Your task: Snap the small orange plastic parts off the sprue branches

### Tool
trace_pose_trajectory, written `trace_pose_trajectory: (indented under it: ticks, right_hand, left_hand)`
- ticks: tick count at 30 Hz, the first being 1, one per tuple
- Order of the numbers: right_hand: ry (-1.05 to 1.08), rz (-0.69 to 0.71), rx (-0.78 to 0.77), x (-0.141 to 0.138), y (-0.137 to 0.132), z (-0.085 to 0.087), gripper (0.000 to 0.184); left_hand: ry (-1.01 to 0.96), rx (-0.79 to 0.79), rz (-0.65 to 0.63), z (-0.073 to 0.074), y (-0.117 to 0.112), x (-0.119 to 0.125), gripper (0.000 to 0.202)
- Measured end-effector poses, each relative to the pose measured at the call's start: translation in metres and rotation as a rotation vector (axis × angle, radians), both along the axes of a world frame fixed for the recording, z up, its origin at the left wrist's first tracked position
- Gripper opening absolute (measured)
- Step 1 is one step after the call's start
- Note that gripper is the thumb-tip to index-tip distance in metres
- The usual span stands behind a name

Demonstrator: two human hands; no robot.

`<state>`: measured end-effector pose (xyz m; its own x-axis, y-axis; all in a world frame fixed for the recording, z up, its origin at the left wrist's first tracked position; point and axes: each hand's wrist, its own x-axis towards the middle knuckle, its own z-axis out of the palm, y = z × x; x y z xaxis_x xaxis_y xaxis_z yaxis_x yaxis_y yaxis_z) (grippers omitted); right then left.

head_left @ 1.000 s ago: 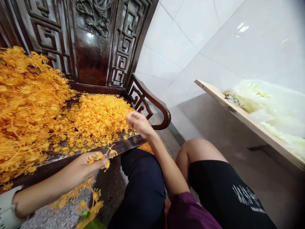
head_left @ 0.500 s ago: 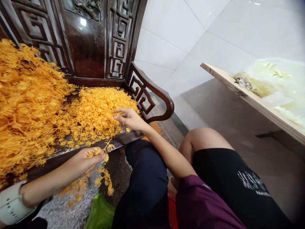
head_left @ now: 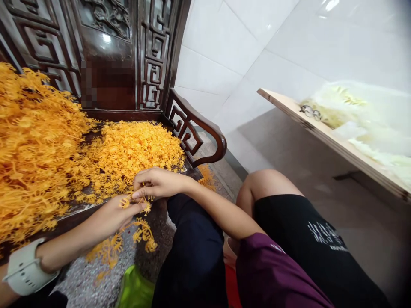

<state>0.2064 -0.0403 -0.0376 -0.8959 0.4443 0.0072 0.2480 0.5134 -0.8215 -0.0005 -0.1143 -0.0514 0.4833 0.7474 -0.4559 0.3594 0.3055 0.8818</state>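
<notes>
My left hand point(head_left: 111, 218) grips an orange plastic branch point(head_left: 126, 237) whose twigs hang down below the bench edge. My right hand point(head_left: 154, 183) has its fingers pinched on a small orange piece at the top of that branch, right beside the left thumb. Both hands meet at the front edge of a dark carved wooden bench point(head_left: 180, 124). A low heap of small orange pieces point(head_left: 135, 147) lies on the seat just behind the hands. A taller pile of whole orange branches point(head_left: 35, 141) fills the seat's left side.
The bench's curved armrest point(head_left: 205, 130) stands right of the hands. My knees, one in dark trousers point(head_left: 192, 239), sit below. A wooden board point(head_left: 327, 137) with pale plastic pieces and eyeglasses point(head_left: 310, 112) lies at right. Something green point(head_left: 135, 291) rests on the speckled floor.
My right hand drew back from the heap of small pieces on the seat to the branch in my left hand and pinched onto it. The left hand kept its hold.
</notes>
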Motion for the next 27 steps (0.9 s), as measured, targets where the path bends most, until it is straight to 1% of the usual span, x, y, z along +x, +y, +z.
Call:
trace_pose_trajectory:
  ticks: [3,5,7,8,9,12,14,16,18,20,22,25,27]
  right_hand:
    - [-0.007,-0.04,0.005,0.004,-0.005,0.002,0.035]
    - [0.01,-0.024,0.0,0.004,-0.008,0.002,0.036]
    - [0.079,-0.02,-0.034,0.004,-0.01,0.001,0.031]
    - [0.135,-0.057,-0.071,0.004,-0.01,0.001,0.029]
    - [0.199,-0.123,-0.126,0.005,-0.01,0.0,0.029]
    - [0.395,-0.372,-0.339,0.005,-0.009,0.0,0.036]
    - [0.513,-0.523,-0.456,0.004,-0.008,-0.001,0.042]
    - [0.601,-0.644,-0.544,0.001,-0.006,-0.002,0.042]
    - [0.649,-0.73,-0.613,-0.004,-0.004,-0.005,0.039]
    - [0.661,-0.78,-0.631,-0.01,-0.001,-0.008,0.036]
    - [0.681,-0.828,-0.611,-0.016,0.003,-0.011,0.034]
    - [0.708,-0.877,-0.596,-0.021,0.008,-0.013,0.033]
    - [0.703,-0.894,-0.607,-0.022,0.011,-0.012,0.031]
  left_hand:
    - [0.04,0.004,-0.047,0.003,0.001,0.003,0.063]
    - [0.046,0.023,-0.053,0.006,0.0,0.005,0.062]
    - [0.049,0.02,-0.058,0.008,-0.001,0.006,0.06]
    - [0.049,0.009,-0.064,0.008,-0.002,0.007,0.059]
    - [0.048,-0.003,-0.071,0.009,-0.003,0.007,0.058]
    - [0.044,-0.027,-0.075,0.011,-0.003,0.007,0.055]
    - [0.021,-0.009,-0.043,0.016,-0.003,0.008,0.054]
    - [-0.04,-0.012,0.003,0.023,-0.003,0.01,0.054]
    - [-0.136,-0.088,0.051,0.031,-0.004,0.012,0.051]
    - [-0.225,-0.197,0.115,0.038,-0.005,0.014,0.044]
    - [-0.271,-0.256,0.182,0.043,-0.005,0.017,0.039]
    - [-0.296,-0.27,0.251,0.047,-0.005,0.02,0.038]
    - [-0.311,-0.267,0.298,0.05,-0.006,0.023,0.032]
